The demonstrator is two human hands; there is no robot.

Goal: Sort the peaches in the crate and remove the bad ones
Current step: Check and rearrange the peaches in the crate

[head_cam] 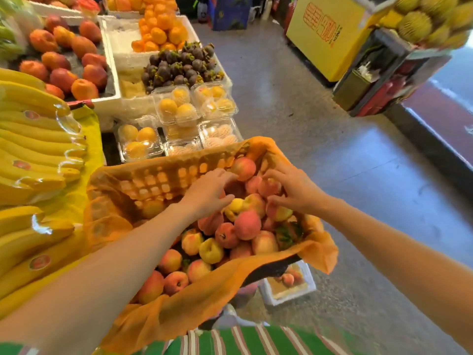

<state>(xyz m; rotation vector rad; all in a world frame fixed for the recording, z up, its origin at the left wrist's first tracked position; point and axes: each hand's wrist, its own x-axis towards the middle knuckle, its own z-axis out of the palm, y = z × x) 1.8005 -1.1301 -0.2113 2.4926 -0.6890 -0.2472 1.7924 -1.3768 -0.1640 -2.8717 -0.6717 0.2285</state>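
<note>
A crate [158, 180] lined with orange plastic sheet holds several red, pink and yellow peaches [245, 224], heaped toward its right side. My left hand [207, 193] reaches over the heap, fingers curled around a peach that it mostly hides; its fingertips also touch a pink peach [243, 168] at the far end. My right hand [294, 190] is beside it, thumb and fingers curled around a pink peach [268, 188] on top of the pile.
Bananas [33, 149] lie to the left on a yellow cloth. Behind the crate stand clear boxes of yellow fruit [176, 108], mangosteens [179, 65], oranges and mangoes in white foam boxes. A white box [289, 283] sits on the floor under the crate. Grey floor stretches to the right.
</note>
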